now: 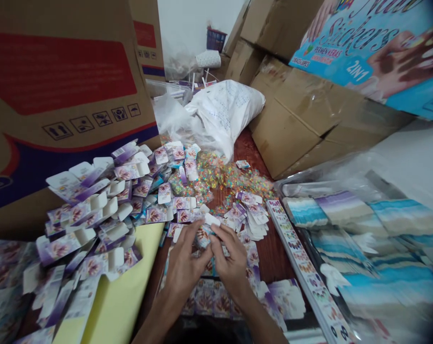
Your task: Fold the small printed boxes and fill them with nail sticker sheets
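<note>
My left hand and my right hand meet at the lower middle, fingers pinched together on one small purple-and-white carton held between them. Under my hands lie more flat small cartons printed with nail pictures. A big heap of folded small cartons spreads to the left of my left hand. Just beyond my fingers a scatter of tiny coloured pieces covers the dark wooden surface.
A large red-and-blue cardboard box stands at the left. A white plastic bag lies behind the pieces. Brown boxes rise at the right. Sticker sheet strips and plastic-wrapped stacks lie right. A yellow sheet lies lower left.
</note>
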`<state>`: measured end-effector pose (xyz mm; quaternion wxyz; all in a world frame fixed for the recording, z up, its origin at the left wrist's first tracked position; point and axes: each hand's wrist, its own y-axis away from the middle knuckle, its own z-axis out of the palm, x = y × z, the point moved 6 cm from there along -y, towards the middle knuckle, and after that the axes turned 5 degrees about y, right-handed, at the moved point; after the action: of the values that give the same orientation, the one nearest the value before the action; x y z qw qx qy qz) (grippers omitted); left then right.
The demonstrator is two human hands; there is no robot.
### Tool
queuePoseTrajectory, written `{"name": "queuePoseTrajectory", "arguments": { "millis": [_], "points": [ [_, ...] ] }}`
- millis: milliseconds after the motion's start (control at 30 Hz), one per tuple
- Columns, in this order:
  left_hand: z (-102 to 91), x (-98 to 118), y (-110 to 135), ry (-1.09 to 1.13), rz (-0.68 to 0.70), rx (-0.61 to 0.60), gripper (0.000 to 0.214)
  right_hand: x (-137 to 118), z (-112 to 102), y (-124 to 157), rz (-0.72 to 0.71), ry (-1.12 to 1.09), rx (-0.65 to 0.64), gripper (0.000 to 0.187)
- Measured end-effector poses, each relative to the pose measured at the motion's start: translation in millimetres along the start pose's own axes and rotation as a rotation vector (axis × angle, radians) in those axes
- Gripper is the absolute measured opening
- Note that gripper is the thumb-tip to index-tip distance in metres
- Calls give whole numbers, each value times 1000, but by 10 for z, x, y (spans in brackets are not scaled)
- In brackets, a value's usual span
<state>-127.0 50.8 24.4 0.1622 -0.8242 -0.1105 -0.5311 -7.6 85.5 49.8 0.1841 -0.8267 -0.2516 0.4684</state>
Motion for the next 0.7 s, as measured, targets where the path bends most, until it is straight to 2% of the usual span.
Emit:
{"name": "queuePoseTrajectory", "arguments": {
  "millis": [167, 267, 367, 500, 700],
  "points": [
    [-6, -72, 43, 7, -30, 11, 45, -21, 60, 6, -67, -89, 19, 32],
    [-33, -123, 64, -73, -49, 10, 53, -23, 77, -59, -68, -141, -37, 31],
    [-27, -86, 84, -223, 82, -11, 48, 33, 120, -130, 73, -242, -145, 14],
    [10, -22, 113, -375, 250, -13, 49, 178, 184, -109, 363, -332, -192, 12],
    [44, 19, 160, -478, 372, -13, 57, 310, 241, -36, 513, -382, -209, 14]
  ]
}}
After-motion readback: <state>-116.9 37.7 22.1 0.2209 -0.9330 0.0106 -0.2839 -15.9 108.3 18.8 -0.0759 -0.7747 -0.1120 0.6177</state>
